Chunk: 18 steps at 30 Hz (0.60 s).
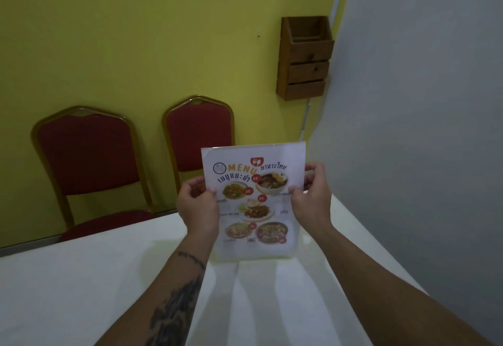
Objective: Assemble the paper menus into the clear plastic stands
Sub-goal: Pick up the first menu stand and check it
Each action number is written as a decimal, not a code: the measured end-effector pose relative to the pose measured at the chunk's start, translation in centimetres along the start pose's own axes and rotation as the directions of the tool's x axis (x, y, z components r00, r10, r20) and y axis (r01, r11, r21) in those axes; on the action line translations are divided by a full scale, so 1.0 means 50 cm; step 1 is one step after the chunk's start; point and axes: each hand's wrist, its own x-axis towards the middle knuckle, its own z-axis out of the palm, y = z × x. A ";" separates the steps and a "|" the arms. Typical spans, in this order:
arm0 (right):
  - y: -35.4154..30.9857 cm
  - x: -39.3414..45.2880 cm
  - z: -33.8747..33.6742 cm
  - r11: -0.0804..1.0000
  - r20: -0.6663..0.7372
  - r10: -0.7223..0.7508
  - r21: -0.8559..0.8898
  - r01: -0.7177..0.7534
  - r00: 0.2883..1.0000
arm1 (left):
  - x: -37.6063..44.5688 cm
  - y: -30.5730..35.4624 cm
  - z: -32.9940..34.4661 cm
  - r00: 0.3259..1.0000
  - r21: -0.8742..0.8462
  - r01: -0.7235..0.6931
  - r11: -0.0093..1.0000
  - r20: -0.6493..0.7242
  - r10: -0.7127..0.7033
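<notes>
The menu [254, 201] is gripped at its side edges by the left hand [197, 207] and the right hand [313, 198], thumbs in front, and is held upright above the far edge of the white table [81, 277]. The fingers behind the sheet are hidden. Whether it already sits inside a clear stand cannot be told; only a faint glossy rim is seen. Two red chairs [87, 155] stand beyond the table, their legs cut off.
</notes>
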 end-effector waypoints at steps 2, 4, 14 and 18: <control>0.013 0.036 -0.031 1.000 -0.010 -0.004 -0.013 0.004 1.000 | -0.003 -0.002 0.052 1.000 0.008 0.006 1.000 0.030 -0.007; 0.024 0.075 -0.062 1.000 -0.029 -0.009 -0.025 0.008 1.000 | -0.001 -0.004 0.107 0.998 0.022 0.009 1.000 0.060 -0.010; 0.118 0.222 -0.154 0.997 -0.119 0.082 0.003 -0.082 0.989 | 0.019 -0.030 0.324 0.986 0.131 -0.026 0.991 0.168 0.003; 0.154 0.236 -0.160 0.990 -0.156 0.139 0.038 -0.135 0.978 | 0.027 -0.063 0.358 0.969 0.199 -0.123 0.972 0.236 0.074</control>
